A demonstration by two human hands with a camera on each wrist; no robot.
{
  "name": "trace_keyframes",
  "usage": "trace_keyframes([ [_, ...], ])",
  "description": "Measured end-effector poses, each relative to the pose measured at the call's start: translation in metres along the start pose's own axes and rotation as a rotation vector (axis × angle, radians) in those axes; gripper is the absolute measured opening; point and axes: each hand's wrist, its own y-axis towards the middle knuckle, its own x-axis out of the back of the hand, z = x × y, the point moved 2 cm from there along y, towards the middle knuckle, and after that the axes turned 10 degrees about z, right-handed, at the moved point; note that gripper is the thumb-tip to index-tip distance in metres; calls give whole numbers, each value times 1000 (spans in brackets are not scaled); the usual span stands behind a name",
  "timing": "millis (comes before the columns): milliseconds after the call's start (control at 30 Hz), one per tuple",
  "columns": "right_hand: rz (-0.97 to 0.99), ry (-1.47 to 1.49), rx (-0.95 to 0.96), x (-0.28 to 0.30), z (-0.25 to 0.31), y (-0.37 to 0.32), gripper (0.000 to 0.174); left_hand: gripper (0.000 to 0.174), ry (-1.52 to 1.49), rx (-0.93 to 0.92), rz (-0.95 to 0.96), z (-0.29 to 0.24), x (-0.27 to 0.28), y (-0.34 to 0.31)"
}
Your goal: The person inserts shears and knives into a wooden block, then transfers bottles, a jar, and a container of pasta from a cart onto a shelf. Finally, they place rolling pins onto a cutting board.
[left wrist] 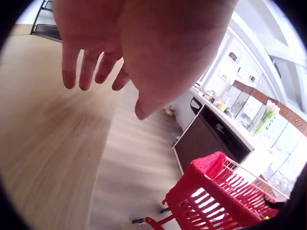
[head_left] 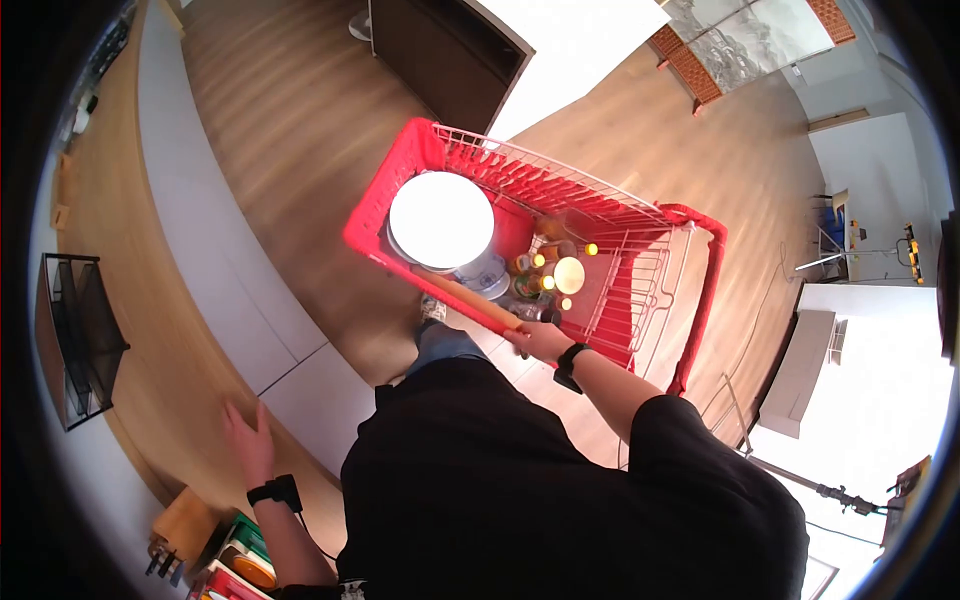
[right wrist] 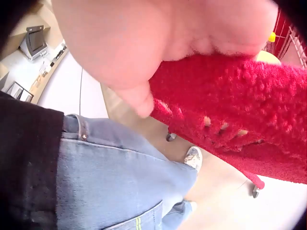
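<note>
My right hand (head_left: 543,340) grips the near rim of a red cart (head_left: 375,215). In the right wrist view the thumb of that hand (right wrist: 163,38) lies on the outer side of the red wall (right wrist: 230,105), and the fingertips are hidden behind it. A white round-topped container (head_left: 441,220) stands at the cart's left end, beside several bottles with yellow caps (head_left: 547,283). Over the wooden counter (head_left: 140,330) my left hand (head_left: 250,440) is held with nothing in it; in the left wrist view this hand (left wrist: 139,43) has its fingers extended and spread.
A black wire rack (head_left: 85,340) stands on the counter at the left, and a knife block (head_left: 185,525) at the lower left. Beyond the cart is a white-topped island (head_left: 570,50) with a dark front. Wooden floor (head_left: 280,110) lies between counter and cart.
</note>
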Motion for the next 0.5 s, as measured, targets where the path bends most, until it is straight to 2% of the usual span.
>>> trace_keyframes([
  [33, -142, -87, 110, 16, 15, -15, 47, 77, -7, 42, 7, 6, -9, 14],
  [67, -132, -78, 99, 29, 15, -9, 47, 77, 3, 41, 20, 18, -22, 30],
  [133, -184, -89, 193, 56, 16, -1, 45, 92, -23, 131, -14, 34, -40, 50],
  [167, -252, -107, 149, 65, 19, 1, 39, 92, -8, 122, 7, 32, -46, 50],
  [200, -277, -6, 110, 69, 9, 14, 36, 98, 82, 177, 13, 19, -45, 47],
  [233, -286, 24, 92, 77, 11, 13, 35, 106, 174, 233, 16, 10, -44, 46],
  [333, -291, 95, 80, 92, -3, 24, 35, 115, 180, 216, -13, 7, -45, 43],
  [400, -292, 133, 90, 103, -14, 28, 36, 114, 211, 197, -21, 23, -54, 45],
  [500, -476, 245, 17, 127, -24, 17, 30, 114, 228, 208, -21, 26, -55, 46],
])
